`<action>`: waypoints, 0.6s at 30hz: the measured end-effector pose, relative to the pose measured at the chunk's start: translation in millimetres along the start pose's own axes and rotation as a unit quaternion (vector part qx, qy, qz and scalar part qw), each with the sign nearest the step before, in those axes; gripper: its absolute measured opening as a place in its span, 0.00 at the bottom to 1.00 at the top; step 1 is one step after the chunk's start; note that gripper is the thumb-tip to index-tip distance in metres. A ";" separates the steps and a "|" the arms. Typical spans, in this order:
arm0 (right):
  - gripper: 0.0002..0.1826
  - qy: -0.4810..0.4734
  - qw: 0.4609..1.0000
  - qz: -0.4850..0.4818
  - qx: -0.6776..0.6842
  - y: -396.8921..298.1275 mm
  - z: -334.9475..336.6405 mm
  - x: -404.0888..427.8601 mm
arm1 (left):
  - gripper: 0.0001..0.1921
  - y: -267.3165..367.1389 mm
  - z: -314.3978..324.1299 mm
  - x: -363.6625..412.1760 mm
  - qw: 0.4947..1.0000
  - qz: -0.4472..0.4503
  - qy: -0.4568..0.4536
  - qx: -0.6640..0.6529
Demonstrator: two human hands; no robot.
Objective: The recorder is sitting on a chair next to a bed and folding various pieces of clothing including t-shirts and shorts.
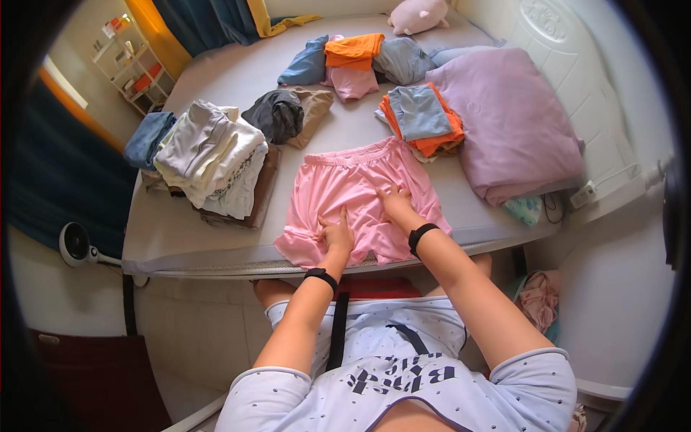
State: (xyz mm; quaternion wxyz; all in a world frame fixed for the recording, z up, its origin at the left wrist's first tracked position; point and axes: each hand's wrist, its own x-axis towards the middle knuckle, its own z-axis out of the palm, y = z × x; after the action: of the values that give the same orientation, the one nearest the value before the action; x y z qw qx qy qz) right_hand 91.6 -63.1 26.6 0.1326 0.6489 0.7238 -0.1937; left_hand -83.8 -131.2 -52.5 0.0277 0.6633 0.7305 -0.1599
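Note:
Pink shorts (356, 183) with an elastic waistband lie spread on the bed, waistband away from me, leg hems at the near mattress edge. My left hand (336, 232) rests on the lower left part of the shorts, fingers apart. On their right half lies my right hand (395, 202), its fingers also spread on the creased cloth. Neither hand grips anything that I can make out. Both wrists wear black bands.
Folded clothes (205, 156) form a tall stack at left, beside dark and tan garments (286, 116). An orange and grey-blue pile (421, 116) touches a folded mauve quilt (507, 119) at right. More clothes (351, 59) lie farther back. A white fan (78, 244) stands left of the bed.

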 end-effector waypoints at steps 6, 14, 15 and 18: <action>0.45 0.006 1.000 0.017 -0.011 13.6 14.8 7.0 | 0.36 -6.0 -13.4 -5.7 0.991 0.092 0.064 -0.079; 0.35 -0.075 0.994 -0.070 -0.033 4.0 -22.6 0.3 | 0.15 -77.5 -55.0 29.7 0.967 0.104 0.149 -0.178; 0.32 -0.117 0.989 -0.089 -0.027 -0.4 -38.6 9.7 | 0.15 -88.2 -53.3 47.3 0.961 0.064 0.160 -0.215; 0.19 -0.026 0.995 -0.061 0.077 35.3 -50.6 52.7 | 0.16 -81.9 -74.2 94.3 0.946 0.078 0.175 -0.263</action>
State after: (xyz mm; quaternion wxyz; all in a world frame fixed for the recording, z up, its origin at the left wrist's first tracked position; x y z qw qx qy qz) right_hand 123.1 9.4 44.4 0.0886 0.6067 0.7412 -0.2733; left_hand -162.3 -26.2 10.1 0.0852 0.7052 0.6856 0.1592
